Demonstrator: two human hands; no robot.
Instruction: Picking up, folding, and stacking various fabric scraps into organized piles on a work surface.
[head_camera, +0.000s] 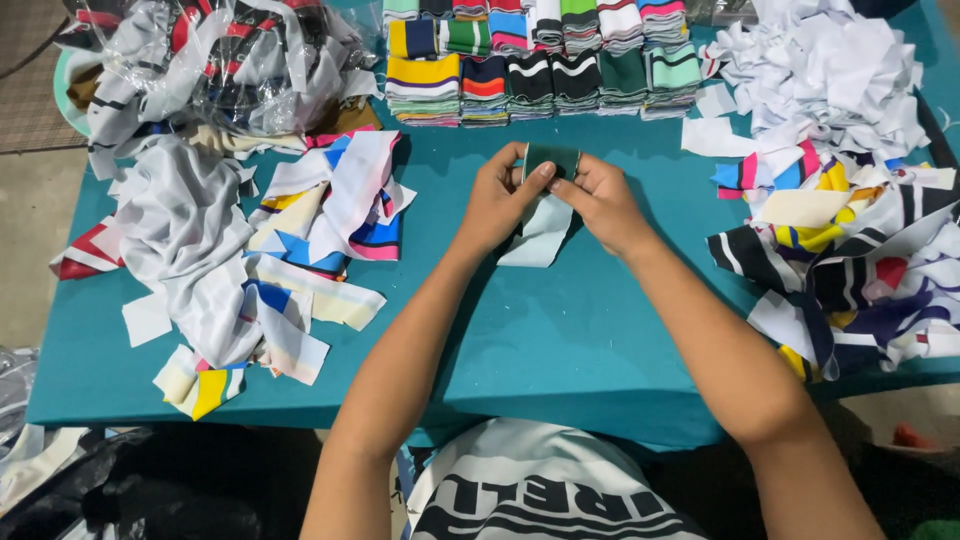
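My left hand and my right hand meet over the middle of a teal-covered table. Together they pinch a small folded piece of cloth, dark green on top. A pale strip of its backing hangs down from it onto the table between my wrists. Both thumbs press on the dark green part.
Neat stacks of folded striped pieces line the far edge. A heap of loose multicoloured cloth lies at left, another at right. White paper scraps pile at far right, clear plastic bags at far left.
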